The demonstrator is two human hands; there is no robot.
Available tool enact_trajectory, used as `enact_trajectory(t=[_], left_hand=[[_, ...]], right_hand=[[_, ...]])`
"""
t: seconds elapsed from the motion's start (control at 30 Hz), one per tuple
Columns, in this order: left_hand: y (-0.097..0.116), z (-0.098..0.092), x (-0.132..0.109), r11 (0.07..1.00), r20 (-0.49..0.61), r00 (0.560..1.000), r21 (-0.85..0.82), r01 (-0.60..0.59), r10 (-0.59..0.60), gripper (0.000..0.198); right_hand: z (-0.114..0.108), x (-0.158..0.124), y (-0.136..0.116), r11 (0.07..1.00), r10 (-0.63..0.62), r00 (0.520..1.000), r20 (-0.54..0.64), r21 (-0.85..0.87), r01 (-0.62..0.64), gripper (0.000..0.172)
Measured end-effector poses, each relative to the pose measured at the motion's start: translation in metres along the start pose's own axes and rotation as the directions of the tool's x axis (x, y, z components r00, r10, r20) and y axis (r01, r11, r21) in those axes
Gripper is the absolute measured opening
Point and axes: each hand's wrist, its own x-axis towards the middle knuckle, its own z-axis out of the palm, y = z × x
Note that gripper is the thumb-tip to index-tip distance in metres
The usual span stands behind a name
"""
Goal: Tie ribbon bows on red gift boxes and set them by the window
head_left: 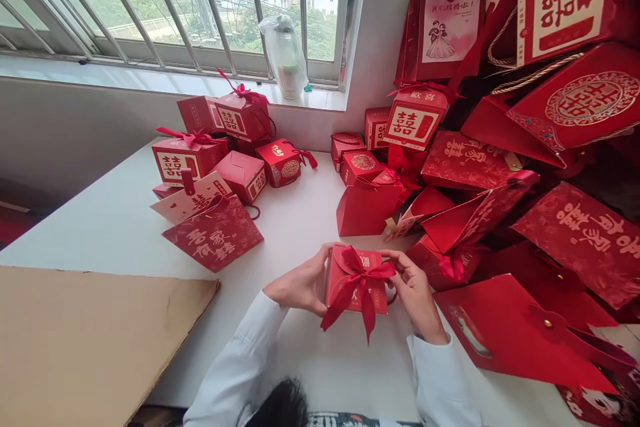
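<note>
A small red gift box [334, 280] with a red ribbon bow [361, 275] tied over its top is held between my two hands, near the front of the white table. My left hand [306, 280] grips its left side, thumb toward the near corner and fingers at the far edge. My right hand [416, 290] holds the right side, fingertips by the upper right corner and the bow's loop. Part of a dark red cord shows beside my right fingers. The box's underside is hidden.
Left on the table [90, 213] stand several red boxes [241, 177] and a red bag [215, 233]. A large pile of red bags and boxes [470, 153] fills the right. Cardboard [95, 340] lies at front left. A bagged cup [287, 60] stands on the windowsill.
</note>
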Motion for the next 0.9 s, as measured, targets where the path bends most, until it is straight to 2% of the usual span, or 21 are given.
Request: enact_trajectory(t=[0.1, 0.3, 0.43, 0.53, 0.67, 0.77, 0.83, 0.9], left_hand=[[-0.003, -0.003, -0.002, 0.997, -0.040, 0.999, -0.081, -0.011, 0.008, 0.099], [-0.014, -0.016, -0.012, 0.938, -0.052, 0.998, -0.342, -0.055, 0.040, 0.110], [-0.012, -0.017, -0.014, 0.937, -0.040, 0.998, -0.345, -0.056, 0.045, 0.112], [-0.008, -0.017, -0.013, 0.951, -0.062, 0.998, -0.305, -0.049, 0.031, 0.110], [-0.002, -0.014, -0.010, 0.976, -0.081, 0.997, -0.216, -0.021, 0.004, 0.106], [-0.001, -0.012, -0.007, 0.992, -0.113, 0.994, -0.129, -0.019, 0.004, 0.107], [-0.003, -0.009, -0.004, 0.997, -0.136, 0.991, -0.082, -0.008, -0.003, 0.107], [-0.006, -0.006, -0.001, 1.000, -0.168, 0.986, -0.025, -0.013, 0.008, 0.103]], right_hand=[[-0.007, -0.003, -0.007, 0.998, 0.033, 0.999, -0.033, 0.062, -0.030, 0.028], [-0.016, -0.013, -0.026, 0.979, 0.074, 0.995, -0.066, 0.197, -0.060, 0.023], [-0.019, -0.014, -0.032, 0.969, 0.061, 0.994, -0.093, 0.245, -0.037, 0.021], [-0.020, -0.010, -0.024, 0.989, 0.041, 0.987, -0.153, 0.148, -0.018, 0.021], [-0.018, -0.007, -0.010, 0.972, 0.032, 0.988, -0.149, -0.224, -0.065, 0.026], [-0.014, -0.010, -0.008, 0.916, -0.047, 0.998, -0.053, -0.400, 0.022, 0.043], [-0.011, -0.013, -0.010, 0.919, -0.077, 0.993, 0.086, -0.380, 0.105, 0.061], [-0.005, -0.015, -0.011, 0.943, -0.059, 0.974, 0.217, -0.307, 0.125, 0.072]])
